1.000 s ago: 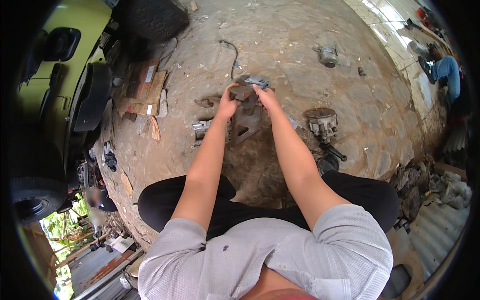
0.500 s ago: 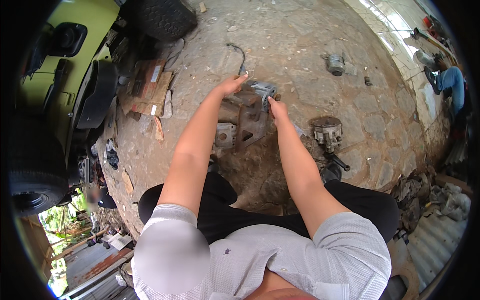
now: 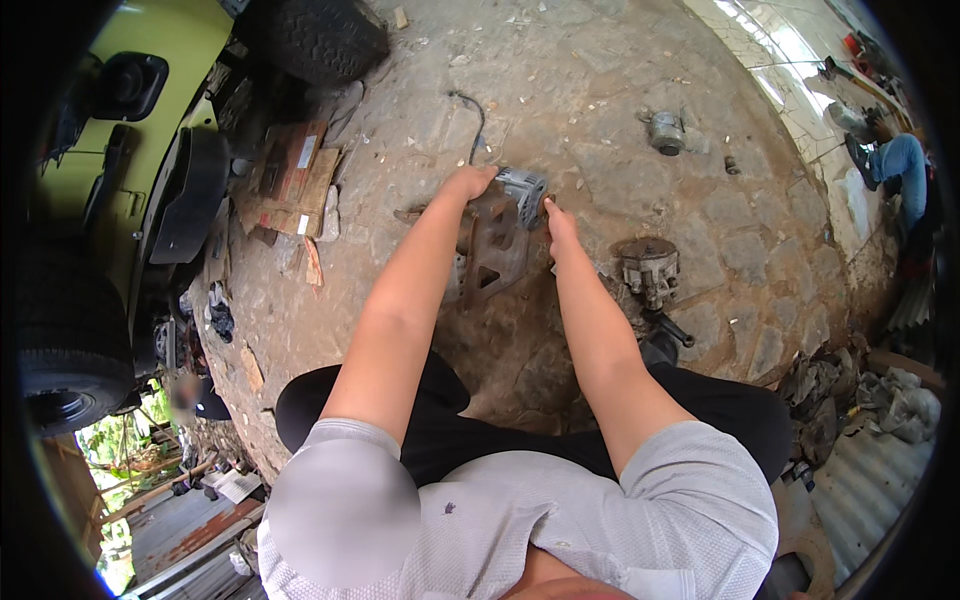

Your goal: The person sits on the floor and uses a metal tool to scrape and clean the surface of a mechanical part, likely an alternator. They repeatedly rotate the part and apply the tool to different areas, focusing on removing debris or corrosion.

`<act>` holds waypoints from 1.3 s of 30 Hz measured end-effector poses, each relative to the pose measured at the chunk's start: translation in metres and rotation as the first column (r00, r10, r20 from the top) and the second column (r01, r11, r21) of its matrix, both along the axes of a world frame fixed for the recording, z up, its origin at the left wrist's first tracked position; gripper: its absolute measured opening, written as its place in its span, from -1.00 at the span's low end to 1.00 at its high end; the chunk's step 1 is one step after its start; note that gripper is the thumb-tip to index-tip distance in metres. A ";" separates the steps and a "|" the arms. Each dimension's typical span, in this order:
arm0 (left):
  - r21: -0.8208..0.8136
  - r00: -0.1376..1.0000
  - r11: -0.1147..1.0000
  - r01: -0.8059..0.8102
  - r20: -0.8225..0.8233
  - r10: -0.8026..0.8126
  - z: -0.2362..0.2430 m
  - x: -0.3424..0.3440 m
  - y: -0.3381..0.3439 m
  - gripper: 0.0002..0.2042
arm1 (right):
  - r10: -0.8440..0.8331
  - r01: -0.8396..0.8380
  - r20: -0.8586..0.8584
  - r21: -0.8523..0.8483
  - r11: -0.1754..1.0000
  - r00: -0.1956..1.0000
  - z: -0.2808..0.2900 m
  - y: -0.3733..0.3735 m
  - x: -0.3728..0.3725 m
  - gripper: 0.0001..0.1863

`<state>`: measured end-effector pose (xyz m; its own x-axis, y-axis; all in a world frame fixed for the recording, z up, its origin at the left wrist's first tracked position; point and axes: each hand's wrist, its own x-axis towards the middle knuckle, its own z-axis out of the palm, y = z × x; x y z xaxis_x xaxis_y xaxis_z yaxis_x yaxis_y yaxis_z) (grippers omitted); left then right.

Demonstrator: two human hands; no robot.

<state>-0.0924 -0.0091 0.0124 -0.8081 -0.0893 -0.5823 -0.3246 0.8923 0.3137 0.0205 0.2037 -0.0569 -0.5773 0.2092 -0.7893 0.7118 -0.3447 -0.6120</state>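
Note:
A grey finned metal part [image 3: 523,190], shaped like an alternator, rests at the far end of a rusty metal bracket [image 3: 506,250] on the stone ground. My left hand [image 3: 470,182] grips its left end, fingertips at the top edge. From the right, my right hand [image 3: 561,222] closes on its other side with the thumb showing; the rest of those fingers are hidden. Beyond my left hand a thin dark cable [image 3: 477,128] lies curved on the ground. Part of the bracket's left side is covered by my left forearm.
Right of my right hand stands a dirty round metal assembly [image 3: 650,270]; farther off lies a cylindrical metal part [image 3: 666,133]. Cardboard [image 3: 290,180] lies left, beside a green vehicle [image 3: 165,75] and its tyre [image 3: 318,40]. Another person's jeans leg [image 3: 900,170] shows far right.
My left hand has moved from beside the cable onto the grey part's left end. The part has shifted slightly toward me and left, and my right hand stays at its side.

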 end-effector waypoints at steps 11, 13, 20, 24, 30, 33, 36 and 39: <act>-0.116 0.953 0.950 0.288 -0.058 -0.296 0.018 0.011 0.014 -0.43 | 0.146 -0.135 -0.067 0.148 0.980 0.987 -0.022 0.023 -0.028 -0.34; -0.081 0.966 0.964 0.252 -0.037 -0.255 0.011 0.013 -0.003 -0.43 | 0.209 -0.199 -0.054 0.149 0.969 0.976 -0.014 0.012 -0.022 -0.33; -0.069 0.969 0.972 0.224 -0.094 -0.230 0.014 0.018 -0.013 -0.45 | 0.178 -0.179 -0.049 -0.006 0.984 0.983 -0.004 0.002 -0.026 -0.43; -0.002 0.949 0.970 0.243 -0.207 -0.238 0.039 0.063 0.035 -0.56 | 0.089 -0.093 -0.097 -0.037 0.995 0.991 -0.017 0.029 -0.007 -0.54; 0.005 0.912 0.992 0.123 -0.396 -0.110 0.056 0.133 0.065 -0.59 | 0.013 -0.015 0.015 0.078 0.997 1.000 -0.022 0.019 0.012 -0.51; -0.018 0.917 0.995 0.099 -0.387 -0.098 0.060 0.147 0.071 -0.57 | 0.125 -0.121 -0.013 0.190 0.974 0.992 -0.041 0.020 0.020 -0.44; -0.007 0.878 0.991 0.136 -0.463 -0.124 0.060 0.143 0.086 -0.60 | 0.093 -0.075 -0.093 0.178 0.981 0.991 -0.067 0.052 -0.003 -0.49; -0.020 0.906 0.999 0.025 -0.422 -0.031 0.042 0.180 0.050 -0.61 | 0.284 -0.265 -0.038 0.258 0.929 0.958 -0.043 0.016 0.020 -0.54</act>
<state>0.0880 0.0412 0.0541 -0.9804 -0.0688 -0.1847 -0.1394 0.9044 0.4033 0.0410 0.2196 -0.1001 -0.6940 0.2178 -0.6863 0.7072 0.0269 -0.7065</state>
